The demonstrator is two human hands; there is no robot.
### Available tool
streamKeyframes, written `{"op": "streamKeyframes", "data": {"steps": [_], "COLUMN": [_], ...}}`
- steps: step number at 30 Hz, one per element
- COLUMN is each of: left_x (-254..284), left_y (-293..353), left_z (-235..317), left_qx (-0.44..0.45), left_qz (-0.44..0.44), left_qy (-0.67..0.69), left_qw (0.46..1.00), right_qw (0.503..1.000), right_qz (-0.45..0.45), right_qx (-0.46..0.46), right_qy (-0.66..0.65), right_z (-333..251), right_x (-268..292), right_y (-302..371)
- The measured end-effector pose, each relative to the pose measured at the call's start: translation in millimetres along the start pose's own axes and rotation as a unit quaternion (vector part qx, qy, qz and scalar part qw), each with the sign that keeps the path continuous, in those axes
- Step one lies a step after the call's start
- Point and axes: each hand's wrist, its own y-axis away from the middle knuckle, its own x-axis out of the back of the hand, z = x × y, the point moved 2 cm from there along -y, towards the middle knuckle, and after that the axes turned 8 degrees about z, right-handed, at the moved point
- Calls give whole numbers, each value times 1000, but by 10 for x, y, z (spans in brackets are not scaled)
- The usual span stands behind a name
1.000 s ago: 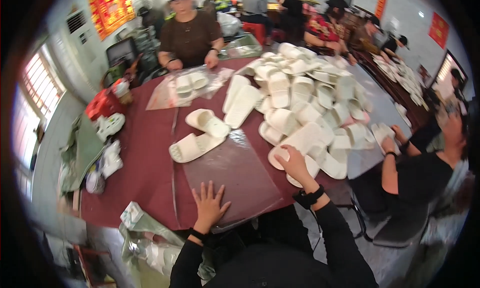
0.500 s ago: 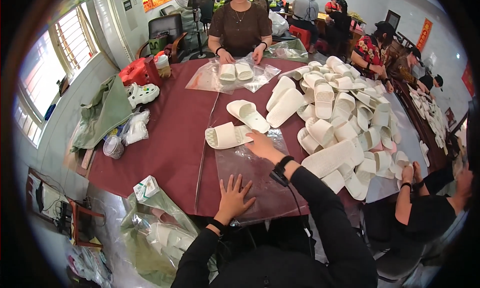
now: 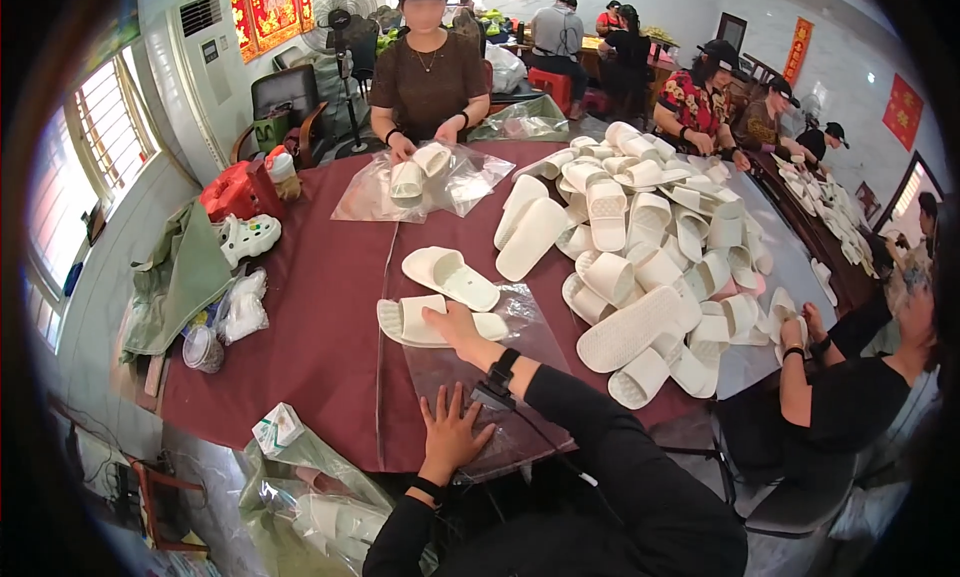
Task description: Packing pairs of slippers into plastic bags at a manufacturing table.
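Observation:
My left hand (image 3: 456, 437) lies flat with spread fingers on a clear plastic bag (image 3: 530, 377), near the table's front edge. Beyond it, my right hand (image 3: 462, 332) reaches over a white slide slipper (image 3: 412, 320), its fingers at the inner edge of the strap; the thumb is partly hidden. The slipper lies sideways, partly over the bag's far end. A second white slipper (image 3: 450, 277) rests just behind it, apart from my hands.
White slippers are heaped (image 3: 650, 247) on the right. Across the maroon table (image 3: 310, 327), a co-worker handles two slippers (image 3: 408, 182) over clear bags. On the left are a red container (image 3: 240, 190), a white clog (image 3: 248, 237) and a clear tub (image 3: 203, 349). Another co-worker's hands (image 3: 800, 329) work at right.
My right hand has slid from the slipper's heel to its strap. My left hand remains flat on the bag. The co-worker opposite has lifted and tilted a slipper. The whole view has shifted.

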Motion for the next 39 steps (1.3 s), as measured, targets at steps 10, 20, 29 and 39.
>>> {"op": "streamKeyframes", "data": {"steps": [10,20,29,39], "left_x": [-28,215,235,79], "left_y": [-218,-76,-59,-44], "left_z": [331,215,197,80], "left_qx": [-30,-70,-63,-76], "left_qz": [-10,20,2,-26], "left_qy": [49,-77,-65,-86], "left_qw": [998,994,996,993], "right_qw": [983,998,963,850], "right_qz": [144,9,-10,-196], "right_qx": [113,-26,-25,-172], "right_qy": [26,-53,-267,-457], "right_z": [465,397,-1,-780], "right_x": [500,-27,29,543], "right_y": [-543,-569,-356,1027]}}
